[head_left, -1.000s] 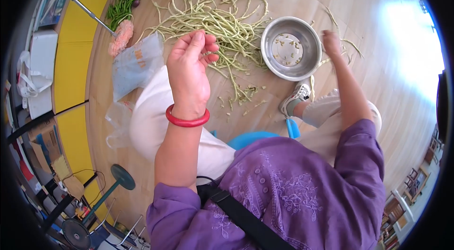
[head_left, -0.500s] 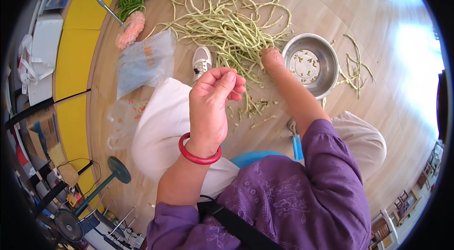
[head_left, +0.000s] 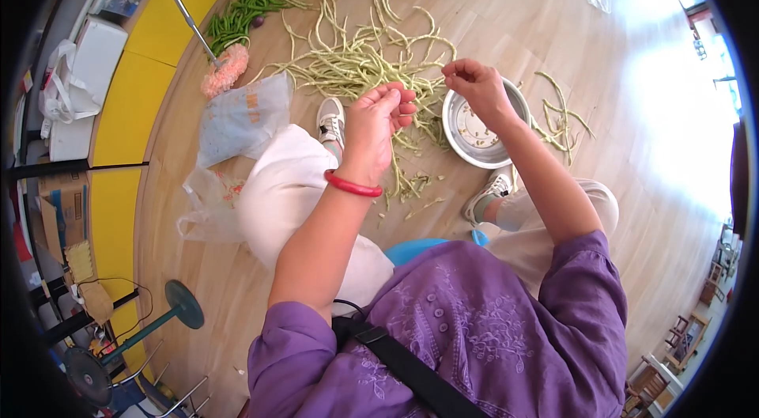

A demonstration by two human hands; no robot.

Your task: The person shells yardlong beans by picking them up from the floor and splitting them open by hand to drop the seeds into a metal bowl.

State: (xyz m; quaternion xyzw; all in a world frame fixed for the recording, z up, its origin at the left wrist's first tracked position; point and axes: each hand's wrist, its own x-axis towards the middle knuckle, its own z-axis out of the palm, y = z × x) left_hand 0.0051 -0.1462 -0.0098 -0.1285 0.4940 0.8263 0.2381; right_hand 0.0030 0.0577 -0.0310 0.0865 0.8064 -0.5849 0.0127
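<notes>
My left hand (head_left: 378,121), with a red bangle at the wrist, is raised in front of the pile of long pale-green beans (head_left: 356,66). Its thumb and fingertips are pressed together; anything between them is too small to make out. Over the upper left rim of the metal basin (head_left: 518,105) is my right hand (head_left: 481,90), its thumb and forefinger pinched, and what they hold, if anything, cannot be made out. Small bean pieces lie on the basin's bottom. Right of the basin are a few loose long beans (head_left: 561,119).
Green peppers (head_left: 251,0) lie at the upper left near a pink mop head (head_left: 226,70). Plastic bags (head_left: 243,119) are beside my left knee. Bean scraps (head_left: 407,183) lie between my shoes. Yellow cabinets (head_left: 130,109) and a green stand (head_left: 183,304) are at the left.
My right hand has moved from beyond the basin's right side to the bean pile, then up to the basin's upper left rim. My left hand stays raised in a pinch.
</notes>
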